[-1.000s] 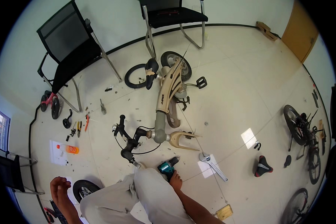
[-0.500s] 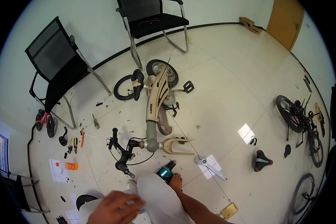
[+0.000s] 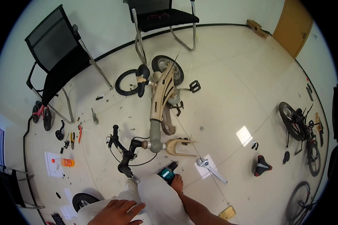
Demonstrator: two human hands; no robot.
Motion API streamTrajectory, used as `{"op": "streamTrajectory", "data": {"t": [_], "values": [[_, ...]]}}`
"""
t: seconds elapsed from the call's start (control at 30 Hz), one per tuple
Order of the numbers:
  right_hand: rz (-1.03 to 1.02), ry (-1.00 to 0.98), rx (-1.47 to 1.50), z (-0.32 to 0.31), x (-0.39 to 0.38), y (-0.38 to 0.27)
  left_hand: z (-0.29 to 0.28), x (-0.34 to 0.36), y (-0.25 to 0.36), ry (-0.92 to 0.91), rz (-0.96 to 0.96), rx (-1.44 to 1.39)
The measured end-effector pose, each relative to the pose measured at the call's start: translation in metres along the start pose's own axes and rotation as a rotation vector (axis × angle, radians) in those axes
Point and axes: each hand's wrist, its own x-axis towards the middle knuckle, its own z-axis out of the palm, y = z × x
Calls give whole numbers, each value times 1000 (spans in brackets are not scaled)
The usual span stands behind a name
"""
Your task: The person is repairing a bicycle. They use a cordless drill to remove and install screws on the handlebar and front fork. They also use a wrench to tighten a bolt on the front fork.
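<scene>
My left hand (image 3: 118, 213) lies over my light trousers near the lower edge, its fingers stretched out and holding nothing. My right hand (image 3: 177, 183) is beside my knee, closed around a teal and black cordless drill (image 3: 166, 171) whose nose points away and to the right. My knee hides part of the drill. Just ahead, a beige small-wheeled bike frame (image 3: 161, 99) lies on its side on the tiles. Its fork (image 3: 176, 147) points right, and its black handlebar (image 3: 126, 157) reaches toward my left leg. An adjustable wrench (image 3: 212, 170) rests to the right of the drill.
An orange drink bottle (image 3: 63, 162), pliers (image 3: 72, 140) and a screwdriver (image 3: 95, 116) lie at left. Black chairs (image 3: 60, 71) stand behind. A loose saddle (image 3: 262, 165), a dark bicycle (image 3: 300, 123) and a wheel (image 3: 298, 201) are on the right. A yellow box (image 3: 227, 212) lies near my right forearm.
My left hand has come down from a blurred, raised position onto my leg. The view has shifted slightly. My right hand stays at the drill.
</scene>
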Motion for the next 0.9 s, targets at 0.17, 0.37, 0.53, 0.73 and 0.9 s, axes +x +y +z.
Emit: {"op": "streamTrajectory", "data": {"t": [0.17,0.37,0.53,0.73,0.9], "values": [[62,-74,74,-3,-3,-7,-2,-1,4,-91,22,-9],[69,-91,70,-11,-2,-12,5,-3,5,-124,25,11],[72,-100,56,-16,-4,-11,3,-3,5,-105,13,-23],[62,-56,72,-10,-4,-11,4,-4,7,-103,5,-23],[54,-62,111,-8,-4,-8,4,-2,10,-88,-5,-26]]}}
